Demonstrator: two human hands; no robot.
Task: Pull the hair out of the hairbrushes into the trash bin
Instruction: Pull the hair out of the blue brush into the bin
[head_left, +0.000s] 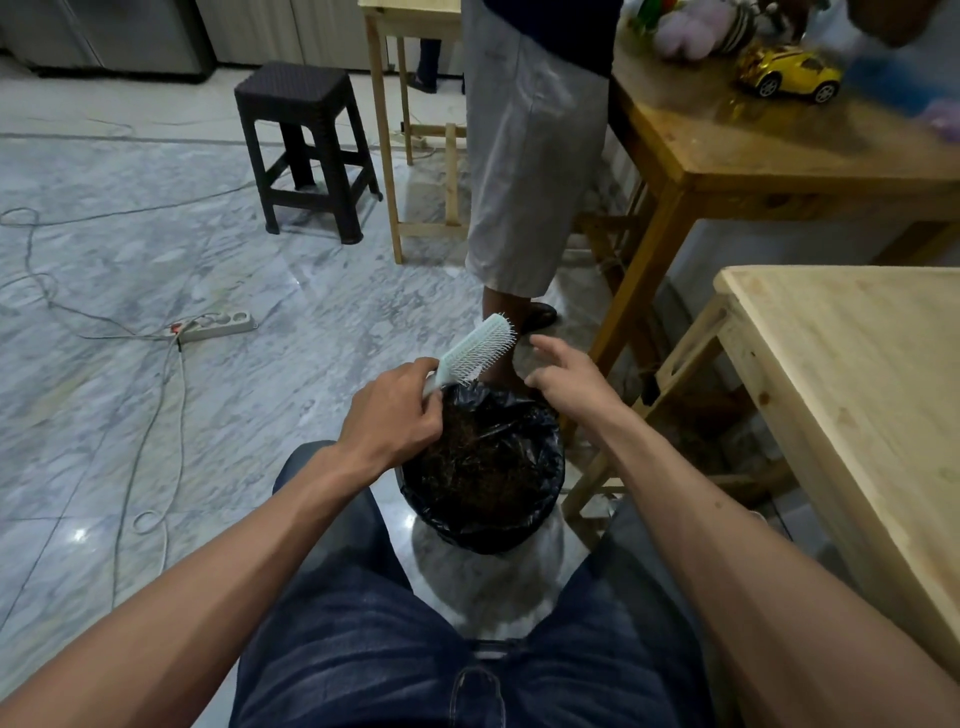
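My left hand grips the handle of a pale mint hairbrush, holding it tilted over the far rim of the trash bin. Its bristles face right, toward my right hand. The bin is lined with a black bag and holds a mass of dark brown hair. It stands on the floor between my knees. My right hand hovers just right of the brush with fingers spread and relaxed, holding nothing. I see little or no hair left in the bristles.
A person in grey trousers stands just beyond the bin. A light wooden table is at my right, a darker table with a yellow toy car behind it. A black stool and a power strip with cables lie to the left.
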